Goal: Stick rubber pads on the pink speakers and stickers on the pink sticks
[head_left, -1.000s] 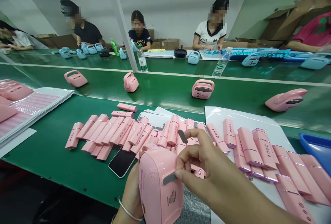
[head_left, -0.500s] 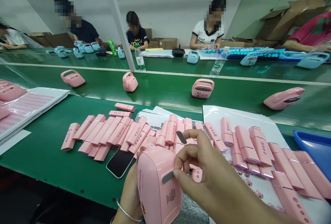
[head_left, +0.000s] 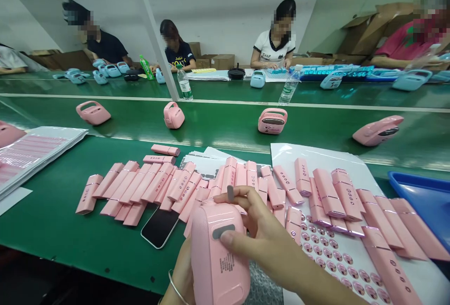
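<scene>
A pink portable speaker (head_left: pixel 216 253) is tilted in front of me, its printed base turned partly upward. My left hand (head_left: pixel 183 267), mostly hidden behind it, grips it from the left; a silver bangle rings that wrist. A grey rounded pad (head_left: pixel 223 231) lies on the speaker's base above the small printed text, and the thumb of my right hand (head_left: pixel 258 225) presses its lower edge. The curled fingers of that hand reach over the speaker's top edge. A second grey strip (head_left: pixel 230 193) stands up at those fingertips.
Pink panels with button icons (head_left: pixel 151 183) are heaped behind the speaker, beside a phone (head_left: pixel 160 227). Round pink stickers (head_left: pixel 326 252) cover a white sheet to the right, near a blue tray (head_left: pixel 415 183). Pink speakers (head_left: pixel 272 121) stand on the green belt. Several people sit opposite.
The pad beneath my right thumb has gone from jutting off the speaker's edge to lying on its base. My right hand moved left, and the upper strip with it.
</scene>
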`<state>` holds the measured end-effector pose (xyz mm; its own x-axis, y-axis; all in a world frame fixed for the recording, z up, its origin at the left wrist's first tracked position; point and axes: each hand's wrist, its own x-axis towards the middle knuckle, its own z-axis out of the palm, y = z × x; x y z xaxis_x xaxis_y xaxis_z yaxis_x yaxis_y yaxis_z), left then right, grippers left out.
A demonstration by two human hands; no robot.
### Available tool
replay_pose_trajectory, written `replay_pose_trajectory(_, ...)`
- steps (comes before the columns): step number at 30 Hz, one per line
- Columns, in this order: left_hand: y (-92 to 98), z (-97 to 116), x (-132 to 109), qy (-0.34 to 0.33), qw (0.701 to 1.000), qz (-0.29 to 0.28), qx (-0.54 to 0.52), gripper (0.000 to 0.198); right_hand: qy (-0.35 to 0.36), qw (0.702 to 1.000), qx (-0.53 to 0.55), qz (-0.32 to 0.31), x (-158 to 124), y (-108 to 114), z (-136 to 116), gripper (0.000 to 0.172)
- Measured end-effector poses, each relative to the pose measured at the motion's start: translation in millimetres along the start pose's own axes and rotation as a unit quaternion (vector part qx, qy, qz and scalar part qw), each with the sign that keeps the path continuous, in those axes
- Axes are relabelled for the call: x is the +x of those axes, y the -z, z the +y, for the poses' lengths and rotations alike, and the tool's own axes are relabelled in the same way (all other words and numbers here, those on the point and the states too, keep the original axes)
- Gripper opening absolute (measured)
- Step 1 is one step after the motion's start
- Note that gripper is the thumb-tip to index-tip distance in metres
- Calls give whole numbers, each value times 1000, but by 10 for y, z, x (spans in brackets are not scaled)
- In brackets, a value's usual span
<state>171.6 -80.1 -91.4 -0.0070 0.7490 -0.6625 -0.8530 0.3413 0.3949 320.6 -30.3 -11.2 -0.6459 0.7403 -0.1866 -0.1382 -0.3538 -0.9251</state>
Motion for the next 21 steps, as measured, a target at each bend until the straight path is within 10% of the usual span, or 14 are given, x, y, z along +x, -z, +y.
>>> replay_pose_trajectory(5, -134, -5, -106, -11, 998, -67, 20, 22, 0, 997, 72, -27, 18, 10, -30, 36)
replay_pose_trajectory(10, -191, 119, -164, -34, 998, -47, 16, 30, 64, 986, -89, 128, -19, 107, -109, 10)
replay_pose_trajectory(15, -147, 151, -123, -48, 998, -34, 2, 35, 63, 968, -229, 79, -161, 92, -51, 13)
replay_pose_trajectory(21, -125, 20, -142, -38, 999, -33, -2, 38, -7, 993, -82, 79, -217, -10, -23, 6)
